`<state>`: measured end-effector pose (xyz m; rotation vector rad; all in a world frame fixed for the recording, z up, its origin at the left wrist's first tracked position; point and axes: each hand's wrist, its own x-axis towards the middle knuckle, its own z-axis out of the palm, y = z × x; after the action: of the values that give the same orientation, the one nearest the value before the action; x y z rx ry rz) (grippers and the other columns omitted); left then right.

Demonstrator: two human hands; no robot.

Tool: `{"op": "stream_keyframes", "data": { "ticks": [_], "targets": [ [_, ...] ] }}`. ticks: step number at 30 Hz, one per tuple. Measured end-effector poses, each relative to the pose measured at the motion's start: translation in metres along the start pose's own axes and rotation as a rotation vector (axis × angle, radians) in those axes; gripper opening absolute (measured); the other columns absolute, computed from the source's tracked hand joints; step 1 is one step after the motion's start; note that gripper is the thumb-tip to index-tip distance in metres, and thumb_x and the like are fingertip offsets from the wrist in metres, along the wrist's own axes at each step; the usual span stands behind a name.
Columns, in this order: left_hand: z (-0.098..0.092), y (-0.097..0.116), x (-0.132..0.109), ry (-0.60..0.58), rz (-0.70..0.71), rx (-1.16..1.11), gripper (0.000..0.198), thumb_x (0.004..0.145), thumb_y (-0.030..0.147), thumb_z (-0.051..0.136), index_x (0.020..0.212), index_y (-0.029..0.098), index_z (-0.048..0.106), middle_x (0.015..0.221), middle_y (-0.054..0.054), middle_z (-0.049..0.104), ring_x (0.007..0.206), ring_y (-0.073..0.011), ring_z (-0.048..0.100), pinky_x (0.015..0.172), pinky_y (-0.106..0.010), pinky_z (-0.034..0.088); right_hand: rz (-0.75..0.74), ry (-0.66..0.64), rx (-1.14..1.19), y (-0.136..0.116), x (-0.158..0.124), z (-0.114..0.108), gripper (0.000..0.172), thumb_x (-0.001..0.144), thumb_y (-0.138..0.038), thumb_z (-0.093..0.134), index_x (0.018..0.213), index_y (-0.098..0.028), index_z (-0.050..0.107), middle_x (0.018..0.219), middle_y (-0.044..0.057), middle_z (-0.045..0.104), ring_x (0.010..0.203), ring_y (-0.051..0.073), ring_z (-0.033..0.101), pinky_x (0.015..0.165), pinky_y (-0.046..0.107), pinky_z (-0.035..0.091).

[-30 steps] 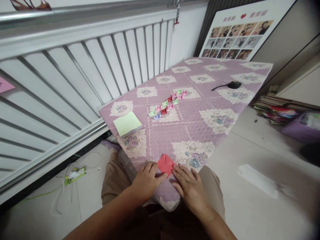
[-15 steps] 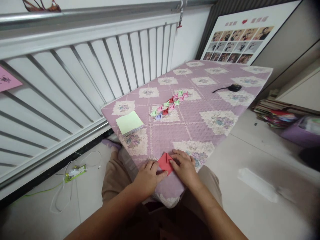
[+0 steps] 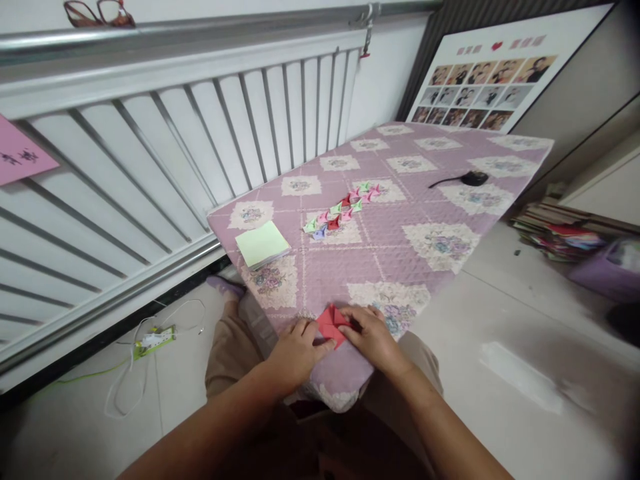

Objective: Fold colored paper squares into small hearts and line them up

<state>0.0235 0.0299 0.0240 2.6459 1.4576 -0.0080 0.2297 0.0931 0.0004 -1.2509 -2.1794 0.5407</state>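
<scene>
A folded red paper (image 3: 332,324) lies at the near corner of the cloth-covered table (image 3: 340,270). My left hand (image 3: 299,348) holds its left side and lower edge, with the thumb on the bottom corner. On the right side my right hand (image 3: 369,335) grips a flap between thumb and fingers. Farther up the table several small folded paper pieces (image 3: 334,222) in green, pink, red and blue stand in two rows. To their left rests a stack of light green paper (image 3: 262,245).
A black object with a cord (image 3: 474,178) lies on the table's far right part. A white radiator (image 3: 200,133) runs along the left edge. On the floor are a power strip (image 3: 154,341) and stacked papers (image 3: 555,230).
My right hand's fingers have drawn in closer on the red paper, and its right flap is lifted. The whole view has shifted slightly.
</scene>
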Motion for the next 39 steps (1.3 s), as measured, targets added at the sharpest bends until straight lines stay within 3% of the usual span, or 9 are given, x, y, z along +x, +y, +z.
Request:
{"op": "stream_keyframes", "data": {
  "ticks": [2, 6, 10, 20, 25, 31, 39],
  "targets": [
    [0.002, 0.000, 0.000, -0.002, -0.010, 0.011, 0.040, 0.095, 0.030, 0.044, 0.133, 0.042, 0.045, 0.120, -0.008, 0.046, 0.112, -0.0267, 0.041, 0.091, -0.042, 0.043, -0.007, -0.042, -0.024, 0.004, 0.001, 0.000, 0.023, 0.081, -0.024, 0.058, 0.104, -0.028, 0.061, 0.091, 0.000, 0.069, 0.089, 0.020, 0.060, 0.092, 0.042, 0.029],
    [0.002, 0.000, 0.000, -0.010, -0.017, 0.026, 0.040, 0.095, 0.031, 0.042, 0.133, 0.043, 0.044, 0.120, -0.008, 0.046, 0.112, -0.0272, 0.041, 0.089, -0.043, 0.045, -0.044, -0.094, -0.055, 0.007, 0.006, -0.001, 0.006, 0.082, -0.023, 0.059, 0.085, -0.025, 0.064, 0.083, -0.001, 0.068, 0.085, 0.018, 0.058, 0.090, 0.041, 0.027],
    [0.002, -0.001, 0.000, -0.016, -0.006, 0.027, 0.041, 0.095, 0.029, 0.043, 0.134, 0.043, 0.043, 0.120, -0.007, 0.045, 0.112, -0.0265, 0.041, 0.090, -0.042, 0.044, -0.130, -0.110, -0.100, 0.006, 0.008, -0.005, 0.008, 0.085, -0.024, 0.059, 0.078, -0.025, 0.064, 0.081, -0.001, 0.065, 0.085, 0.017, 0.056, 0.091, 0.040, 0.027],
    [-0.005, 0.001, 0.000, -0.047, -0.012, 0.007, 0.040, 0.095, 0.027, 0.041, 0.133, 0.039, 0.045, 0.122, -0.007, 0.044, 0.115, -0.0268, 0.039, 0.092, -0.042, 0.043, -0.327, -0.114, -0.355, 0.006, -0.016, -0.007, 0.018, 0.091, -0.022, 0.053, 0.102, -0.024, 0.067, 0.091, 0.004, 0.065, 0.087, 0.020, 0.051, 0.083, 0.036, 0.035],
    [-0.006, 0.000, 0.000, -0.069, -0.012, 0.015, 0.041, 0.095, 0.025, 0.040, 0.133, 0.037, 0.044, 0.123, -0.007, 0.045, 0.115, -0.0265, 0.039, 0.093, -0.042, 0.043, -0.322, -0.133, -0.364, 0.004, -0.023, -0.008, 0.023, 0.092, -0.020, 0.051, 0.111, -0.024, 0.064, 0.100, 0.004, 0.065, 0.091, 0.021, 0.050, 0.088, 0.036, 0.035],
    [-0.006, 0.003, 0.000, -0.039, 0.010, 0.054, 0.051, 0.095, 0.023, 0.039, 0.143, 0.038, 0.029, 0.123, -0.010, 0.045, 0.114, -0.0279, 0.041, 0.094, -0.044, 0.043, -0.278, -0.169, -0.350, 0.002, -0.028, -0.008, 0.029, 0.093, -0.018, 0.049, 0.117, -0.026, 0.061, 0.104, 0.004, 0.063, 0.096, 0.022, 0.051, 0.090, 0.037, 0.035],
    [-0.001, 0.003, 0.001, -0.047, 0.019, 0.068, 0.045, 0.095, 0.027, 0.040, 0.138, 0.041, 0.038, 0.126, -0.010, 0.044, 0.115, -0.0295, 0.040, 0.093, -0.045, 0.042, -0.223, -0.190, -0.389, -0.011, -0.028, -0.012, 0.030, 0.092, -0.015, 0.048, 0.118, -0.023, 0.060, 0.108, 0.005, 0.064, 0.100, 0.023, 0.052, 0.096, 0.041, 0.032]
  ]
}}
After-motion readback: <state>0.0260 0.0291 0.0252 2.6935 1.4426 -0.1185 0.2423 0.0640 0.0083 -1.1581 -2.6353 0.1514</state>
